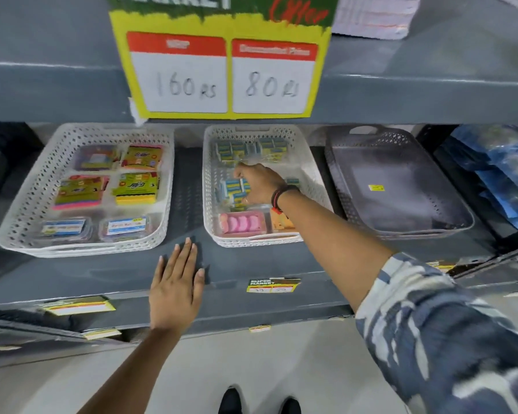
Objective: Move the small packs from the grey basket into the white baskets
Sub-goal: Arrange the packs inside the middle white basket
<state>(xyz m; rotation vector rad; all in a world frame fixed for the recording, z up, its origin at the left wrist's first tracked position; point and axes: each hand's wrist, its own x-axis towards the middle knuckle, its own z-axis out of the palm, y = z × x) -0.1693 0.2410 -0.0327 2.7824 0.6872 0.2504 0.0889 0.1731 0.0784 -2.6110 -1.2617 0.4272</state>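
Note:
Two white baskets stand on a grey shelf, a grey basket (pixel 401 186) to their right. The grey basket holds only a small yellow label (pixel 376 187). The left white basket (pixel 21 204) holds colourful packs. The middle white basket (pixel 308 171) holds blue-and-yellow small packs (pixel 232 188), a pink pack (pixel 242 223) and an orange pack (pixel 281 220). My right hand (pixel 259 183) reaches into the middle basket, its fingers down among the blue-and-yellow packs; whether it grips one is hidden. My left hand (pixel 177 285) lies flat and open on the shelf's front.
A yellow price sign (pixel 222 76) reading 160 and 80 hangs from the shelf above (pixel 416 97). Blue plastic-wrapped goods (pixel 500 171) sit at the far right. Price tags (pixel 272 285) line the shelf edge. My shoes (pixel 257 401) show on the pale floor below.

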